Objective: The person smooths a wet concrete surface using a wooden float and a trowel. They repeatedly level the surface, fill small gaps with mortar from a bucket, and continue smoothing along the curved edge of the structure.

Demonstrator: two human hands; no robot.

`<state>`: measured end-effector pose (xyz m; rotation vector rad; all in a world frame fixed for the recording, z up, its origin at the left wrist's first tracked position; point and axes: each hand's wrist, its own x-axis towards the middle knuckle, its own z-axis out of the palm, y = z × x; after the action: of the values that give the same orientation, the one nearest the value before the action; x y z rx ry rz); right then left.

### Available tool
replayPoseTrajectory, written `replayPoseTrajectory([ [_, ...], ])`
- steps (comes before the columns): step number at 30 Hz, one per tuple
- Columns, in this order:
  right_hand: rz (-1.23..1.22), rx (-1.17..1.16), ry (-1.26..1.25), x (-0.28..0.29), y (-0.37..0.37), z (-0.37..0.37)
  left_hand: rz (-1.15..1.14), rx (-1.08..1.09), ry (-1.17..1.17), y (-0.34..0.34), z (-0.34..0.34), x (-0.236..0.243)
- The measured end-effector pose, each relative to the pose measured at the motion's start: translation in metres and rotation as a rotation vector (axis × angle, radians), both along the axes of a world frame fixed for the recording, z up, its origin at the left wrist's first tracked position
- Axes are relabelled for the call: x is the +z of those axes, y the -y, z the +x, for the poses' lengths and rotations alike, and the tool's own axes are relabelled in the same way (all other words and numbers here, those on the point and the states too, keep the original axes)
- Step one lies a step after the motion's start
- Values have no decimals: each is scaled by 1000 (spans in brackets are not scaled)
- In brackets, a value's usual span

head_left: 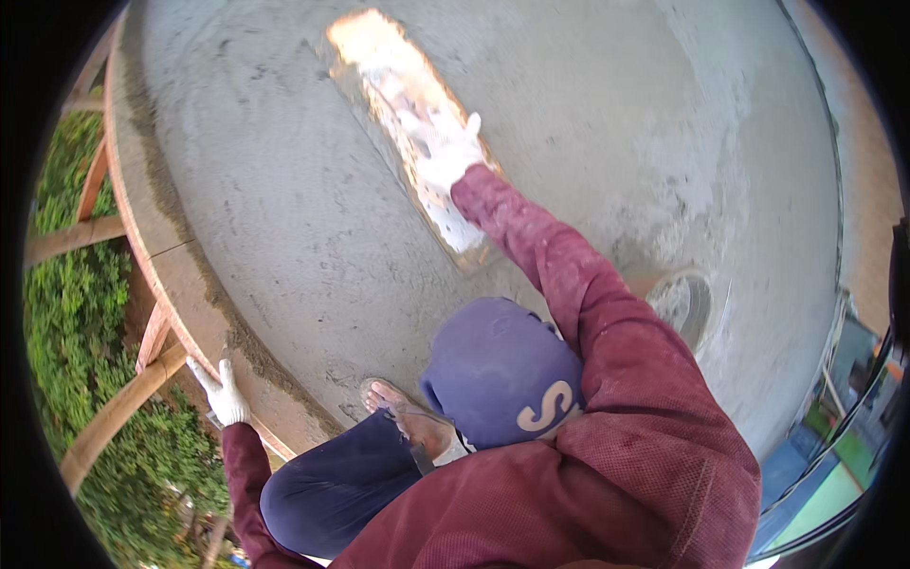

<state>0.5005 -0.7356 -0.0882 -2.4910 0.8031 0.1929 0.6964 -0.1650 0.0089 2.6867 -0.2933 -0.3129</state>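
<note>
My right hand (445,147), in a white glove, grips a long, pale, glare-lit float (374,57) that lies on grey wet concrete (265,161); its handle is hard to make out. My left hand (218,389), also white-gloved, rests with thumb and finger apart on the wooden form board (166,284) along the slab's curved left edge. My bare left foot (408,417) is on the concrete, beside a rounded blue cloth-covered shape (498,370) below the float.
A round metal-rimmed thing (682,308) sits right of my arm. Beyond the left edge are timber supports (76,237) and green foliage (71,313) lower down. Past the right edge lie coloured surfaces (806,503) and dark cables or bars (848,427).
</note>
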Motion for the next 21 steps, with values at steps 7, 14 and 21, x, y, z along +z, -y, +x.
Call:
replayPoseTrajectory([
  [7, -193, -638, 21, 19, 80, -117, -81, 157, 42, 36, 104, 4],
  [14, -105, -1104, 53, 2, -9, -201, -75, 151, 122, 9, 185, -32],
  [21, -94, -1348, -167, 12, 88, -222, 198, 18, 268, 16, 168, -17],
])
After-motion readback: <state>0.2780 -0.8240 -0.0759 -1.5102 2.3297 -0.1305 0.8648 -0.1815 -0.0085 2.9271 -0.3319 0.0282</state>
